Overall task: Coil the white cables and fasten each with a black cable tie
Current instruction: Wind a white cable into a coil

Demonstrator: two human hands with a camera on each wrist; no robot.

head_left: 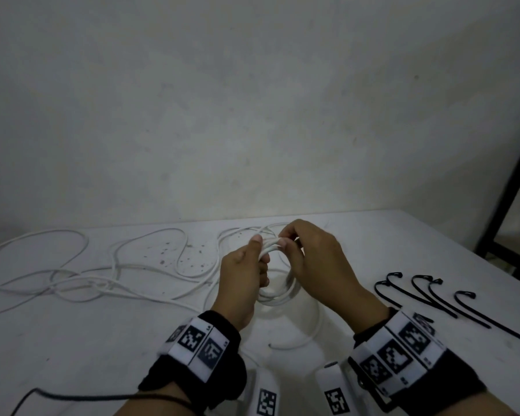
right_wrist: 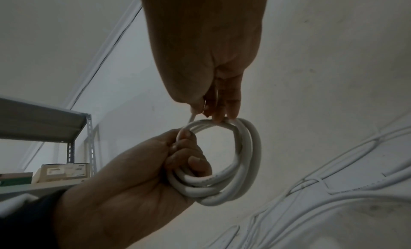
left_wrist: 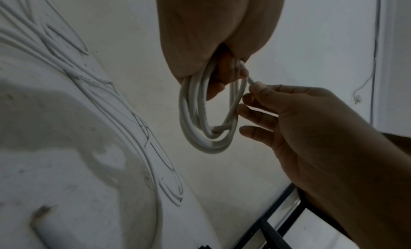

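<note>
A white cable coil (head_left: 278,292) of several loops hangs above the table between both hands. My left hand (head_left: 246,274) grips one side of the coil (right_wrist: 244,165), fingers curled round the loops. My right hand (head_left: 306,253) pinches a strand at the top of the coil (left_wrist: 200,115), thumb against fingertips (left_wrist: 255,87). Loose white cables (head_left: 102,274) sprawl over the left half of the table. Several black cable ties (head_left: 442,301) lie on the table to the right of my right wrist.
The white table (head_left: 72,340) ends at a grey wall behind. A thin black wire (head_left: 72,396) crosses the near left. A dark metal frame (head_left: 511,187) stands at the right edge. A metal shelf (right_wrist: 44,122) with boxes shows in the right wrist view.
</note>
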